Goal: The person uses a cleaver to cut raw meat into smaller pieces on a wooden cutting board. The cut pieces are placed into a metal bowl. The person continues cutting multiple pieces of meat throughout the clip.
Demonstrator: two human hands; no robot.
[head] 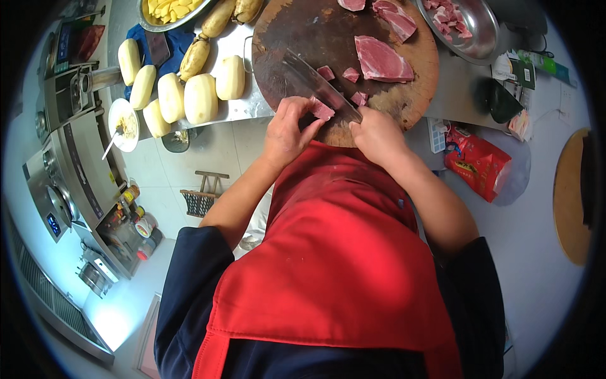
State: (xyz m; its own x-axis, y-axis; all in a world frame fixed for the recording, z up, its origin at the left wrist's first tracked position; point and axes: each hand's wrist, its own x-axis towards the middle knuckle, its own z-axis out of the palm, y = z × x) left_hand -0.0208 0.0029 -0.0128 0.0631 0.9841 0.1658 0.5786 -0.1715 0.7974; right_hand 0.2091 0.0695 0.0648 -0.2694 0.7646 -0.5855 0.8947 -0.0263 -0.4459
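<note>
My right hand (pixel 377 135) grips the handle of a cleaver (pixel 322 86), whose wide blade reaches up and left over a round wooden chopping block (pixel 416 102). Beside the blade, my left hand (pixel 289 130) holds a piece of raw meat (pixel 322 109) between thumb and fingers. Small meat cubes (pixel 351 74) lie on the far side of the blade. Beyond them rests a larger slab of raw meat (pixel 382 59), with another piece (pixel 396 20) near the block's top edge. A metal bowl (pixel 478 35) at the upper right contains cut meat.
Peeled lotus root segments (pixel 201 99) and unpeeled ones (pixel 194 58) lie left of the block. Behind them are a bowl of yellow slices (pixel 173 10) and a phone (pixel 157 47) on blue cloth. A white bowl (pixel 124 125) sits at the left edge; a red bag (pixel 477 161) is at the right.
</note>
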